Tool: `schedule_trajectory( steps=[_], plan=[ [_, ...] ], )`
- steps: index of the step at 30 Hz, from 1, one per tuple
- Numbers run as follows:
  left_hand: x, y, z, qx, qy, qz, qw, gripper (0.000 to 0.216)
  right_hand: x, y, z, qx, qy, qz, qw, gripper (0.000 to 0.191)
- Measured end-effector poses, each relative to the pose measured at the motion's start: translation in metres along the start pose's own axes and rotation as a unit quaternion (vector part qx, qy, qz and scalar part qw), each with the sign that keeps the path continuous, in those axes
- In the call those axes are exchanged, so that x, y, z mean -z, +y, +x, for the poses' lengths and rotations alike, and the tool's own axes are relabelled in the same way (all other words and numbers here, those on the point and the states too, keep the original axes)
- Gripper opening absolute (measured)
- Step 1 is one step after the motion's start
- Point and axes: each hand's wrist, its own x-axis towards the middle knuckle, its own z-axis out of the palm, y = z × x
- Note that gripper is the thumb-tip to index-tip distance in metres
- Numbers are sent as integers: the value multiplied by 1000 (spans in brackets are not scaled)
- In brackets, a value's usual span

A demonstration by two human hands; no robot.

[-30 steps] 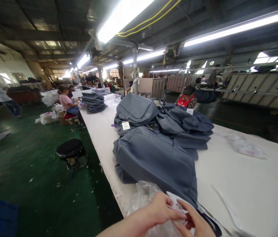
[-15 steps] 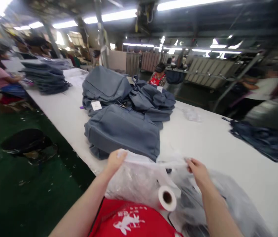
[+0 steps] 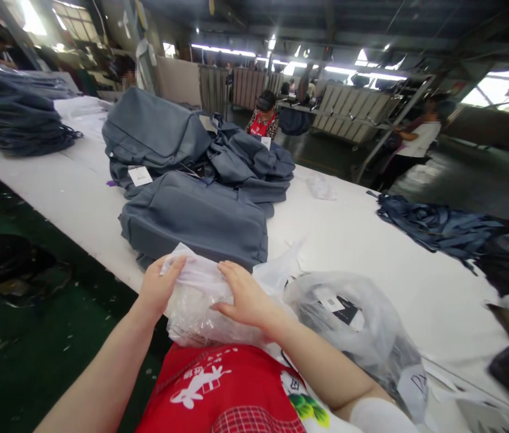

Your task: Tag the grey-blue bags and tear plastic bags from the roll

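Observation:
A thin white plastic bag [image 3: 200, 273] stretches between my hands in front of my body. My left hand [image 3: 157, 285] pinches its left edge between thumb and fingers. Over its right side lies my right hand [image 3: 248, 297], fingers extended and thumb held apart from them. Below is a crinkled stack of clear plastic bags [image 3: 195, 316], against my red apron [image 3: 218, 385]. Just beyond my hands sits a blue-grey fabric bag [image 3: 195, 219] on the white table [image 3: 326, 240]. Behind it are more such bags [image 3: 155, 129], with a white tag [image 3: 139, 175] hanging from one.
Right of my forearm, a large translucent sack [image 3: 354, 300] holds tags and dark items. Dark blue straps [image 3: 435, 222] lie in a heap at the right. Folded dark bags [image 3: 11, 111] are stacked far left. A person in a red apron [image 3: 263, 117] is beyond the table; another stands right [image 3: 417, 141].
My right hand has come left, close to my left hand, and its fingers have straightened. The plastic is no longer pulled wide. The view has turned right, and the white roll is now out of sight.

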Motion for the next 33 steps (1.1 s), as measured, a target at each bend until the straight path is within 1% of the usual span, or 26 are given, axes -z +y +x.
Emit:
schedule_trajectory(
  steps=[1, 2, 3, 4, 5, 6, 7, 8, 9, 10, 11, 12, 14, 15, 16, 18, 21, 23, 24, 26, 27, 28, 30, 31, 32, 33],
  plan=[
    [4, 4, 4, -13, 9, 6, 1000, 52, -8, 1, 6, -29, -25, 13, 999, 47],
    [8, 8, 7, -47, 39, 27, 998, 53, -12, 4, 11, -61, -43, 31, 997, 32],
    [12, 14, 9, -104, 83, 64, 989, 56, -13, 9, 16, -91, -57, 53, 993, 27],
    [14, 22, 9, -183, 122, 114, 969, 61, -10, 13, 20, -112, -69, 76, 988, 27],
    [14, 30, 8, -270, 132, 172, 938, 69, -6, 17, 25, -121, -82, 100, 984, 27],
    [11, 37, 6, -351, 101, 235, 901, 77, -1, 20, 30, -117, -97, 121, 981, 26],
    [5, 44, 3, -410, 29, 296, 862, 81, 3, 22, 34, -105, -115, 137, 978, 24],
    [-2, 50, 2, -436, -62, 347, 828, 77, 8, 24, 38, -90, -135, 150, 975, 22],
    [-11, 53, 2, -427, -150, 387, 803, 67, 12, 25, 42, -77, -149, 164, 972, 21],
    [-19, 55, 4, -394, -224, 418, 787, 54, 15, 27, 44, -72, -158, 174, 969, 20],
    [-27, 54, 8, -347, -282, 439, 779, 41, 18, 30, 45, -73, -164, 180, 967, 20],
    [-32, 52, 15, -300, -324, 443, 780, 35, 22, 33, 44, -80, -172, 179, 965, 20],
    [-36, 45, 32, -228, -378, 409, 799, 35, 28, 42, 37, -103, -196, 153, 963, 21],
    [-34, 42, 40, -208, -389, 379, 814, 37, 30, 47, 31, -115, -203, 133, 963, 23],
    [-32, 38, 48, -196, -386, 350, 831, 38, 32, 53, 24, -127, -205, 120, 963, 25],
    [-25, 33, 59, -179, -367, 311, 858, 42, 33, 66, 11, -150, -186, 140, 961, 32],
    [-25, 25, 64, -163, -367, 294, 867, 44, 31, 84, -4, -150, -139, 212, 956, 53],
    [-31, 19, 63, -154, -380, 290, 865, 43, 30, 94, -10, -142, -123, 217, 958, 59],
    [-34, 15, 62, -145, -376, 286, 869, 43, 29, 99, -12, -141, -123, 212, 959, 60],
    [-32, 8, 65, -113, -337, 281, 892, 42, 32, 110, -19, -151, -122, 212, 958, 61],
    [-26, 5, 68, -94, -300, 281, 907, 40, 35, 116, -24, -167, -108, 219, 955, 61],
    [-15, 4, 73, -72, -241, 288, 924, 37, 39, 121, -30, -189, -83, 226, 952, 60],
    [16, 7, 86, -31, -76, 316, 945, 35, 47, 132, -41, -239, -14, 238, 941, 59],
    [33, 11, 92, -13, 31, 332, 943, 37, 51, 136, -46, -259, 16, 247, 933, 59],
    [47, 16, 96, 5, 139, 344, 928, 43, 54, 138, -49, -273, 37, 261, 925, 59],
    [57, 23, 98, 11, 241, 352, 904, 48, 54, 139, -50, -279, 48, 278, 918, 60]
  ],
)
